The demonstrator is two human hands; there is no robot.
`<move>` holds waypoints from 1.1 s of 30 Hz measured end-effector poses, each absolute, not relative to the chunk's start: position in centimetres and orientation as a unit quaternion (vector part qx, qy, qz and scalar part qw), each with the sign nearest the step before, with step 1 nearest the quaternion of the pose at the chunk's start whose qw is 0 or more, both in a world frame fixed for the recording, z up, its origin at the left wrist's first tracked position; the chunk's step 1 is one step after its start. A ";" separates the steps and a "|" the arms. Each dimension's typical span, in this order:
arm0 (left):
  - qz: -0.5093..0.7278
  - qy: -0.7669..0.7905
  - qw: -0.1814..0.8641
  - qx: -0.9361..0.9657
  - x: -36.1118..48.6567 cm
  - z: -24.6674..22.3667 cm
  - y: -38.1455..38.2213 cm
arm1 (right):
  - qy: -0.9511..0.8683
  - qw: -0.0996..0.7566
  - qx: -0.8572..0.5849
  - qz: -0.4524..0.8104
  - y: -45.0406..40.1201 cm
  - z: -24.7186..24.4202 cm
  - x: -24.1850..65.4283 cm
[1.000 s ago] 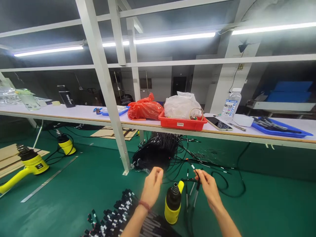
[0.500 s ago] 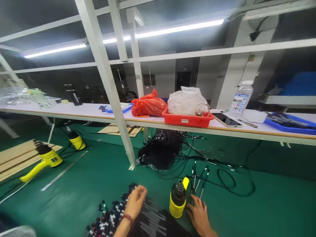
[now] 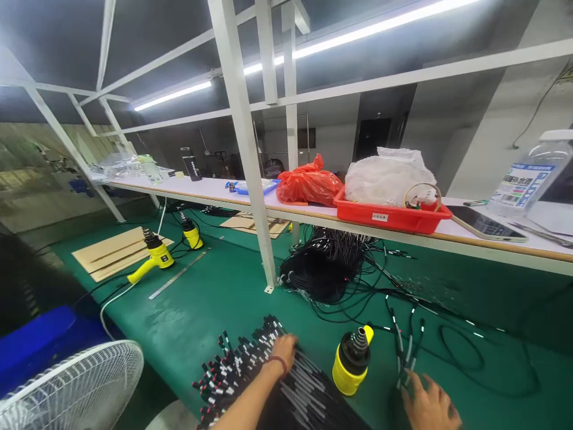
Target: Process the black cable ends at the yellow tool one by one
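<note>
Left hand [image 3: 283,352]: fingers lay curled on the cable bundle [image 3: 304,394]; grip unclear.
Right hand [image 3: 427,401]: fingers were spread open, near the cable ends [image 3: 405,352].
Between fingers: heat gun [image 3: 351,364].

L hand [image 3: 283,352] rests on pile of black cables [image 3: 304,394] w/ white-marked ends, R hand [image 3: 427,401] at near right, just beside loose cable ends [image 3: 405,346]. Yellow heat gun [image 3: 351,361] stands upright between hands. Red tray [image 3: 391,218] sits on far shelf [image 3: 215,190].

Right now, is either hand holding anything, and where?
Nothing clearly: the left hand rests on the cable bundle; the right hand is at loose cable ends, grip unclear.
</note>
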State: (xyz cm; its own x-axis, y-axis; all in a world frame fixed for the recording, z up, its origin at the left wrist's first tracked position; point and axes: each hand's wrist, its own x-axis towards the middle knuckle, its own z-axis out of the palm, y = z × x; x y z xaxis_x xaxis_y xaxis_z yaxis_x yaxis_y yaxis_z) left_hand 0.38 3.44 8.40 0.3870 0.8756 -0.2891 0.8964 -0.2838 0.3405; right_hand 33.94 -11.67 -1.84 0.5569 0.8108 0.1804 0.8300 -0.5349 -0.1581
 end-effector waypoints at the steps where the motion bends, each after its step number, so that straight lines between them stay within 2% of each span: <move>1: -0.045 0.534 0.226 0.813 0.6 8.2 3.4 | -0.462 0.121 -0.878 -0.034 -11.8 -1.6 34.0; 8: -0.147 0.448 0.182 0.863 1.0 8.5 4.1 | -0.426 0.177 -0.886 0.050 -13.4 0.1 34.9; 13: -0.151 0.381 0.152 0.899 0.6 10.8 4.7 | -0.420 0.206 -0.879 0.096 -14.4 1.9 36.8; 17: -0.148 0.343 0.132 0.918 0.5 13.7 4.4 | -0.394 0.266 -0.875 0.090 -15.2 5.6 38.2; 23: -0.134 0.346 0.113 0.922 -0.9 19.7 4.5 | -0.381 0.369 -0.847 0.026 -16.0 12.9 38.8; 28: -0.094 0.361 0.122 0.920 -2.7 27.2 3.8 | -0.351 0.418 -0.837 0.017 -16.2 19.1 36.8; 31: -0.048 0.339 0.180 0.922 -1.4 31.7 1.2 | -0.371 0.470 -0.799 0.044 -15.8 22.5 33.5; 33: -0.036 0.306 0.180 0.934 0.6 33.6 -1.1 | -0.429 0.502 -0.743 0.109 -15.5 24.5 30.5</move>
State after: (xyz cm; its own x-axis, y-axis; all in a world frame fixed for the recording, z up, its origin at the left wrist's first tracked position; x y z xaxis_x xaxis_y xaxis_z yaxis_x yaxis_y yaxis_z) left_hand 0.60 -1.07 33.63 0.8098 0.5593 -0.1773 0.5850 -0.7473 0.3152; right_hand 30.46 -15.48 24.53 0.6075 0.7475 0.2686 0.5278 -0.1273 -0.8398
